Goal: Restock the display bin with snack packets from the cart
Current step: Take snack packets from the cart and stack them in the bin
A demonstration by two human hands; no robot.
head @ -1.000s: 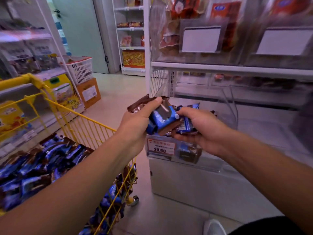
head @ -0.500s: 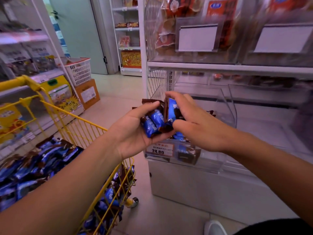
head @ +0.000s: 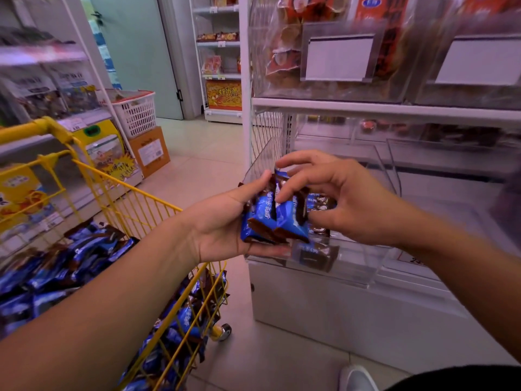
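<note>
Left grip closed around snack packets, right grip spread loosely over them, above display bin.

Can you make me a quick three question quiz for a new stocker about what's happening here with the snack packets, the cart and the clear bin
1. True or false: the left hand holds a bunch of blue snack packets.
2. Where is the right hand? A) on the cart handle B) at the packets in the left hand, above the clear display bin C) on the white basket
3. Fill in: the supply of packets lies in the yellow ____.

Key
1. True.
2. B; its fingers rest on the top of the bunch.
3. Cart, on the person's left.
</note>
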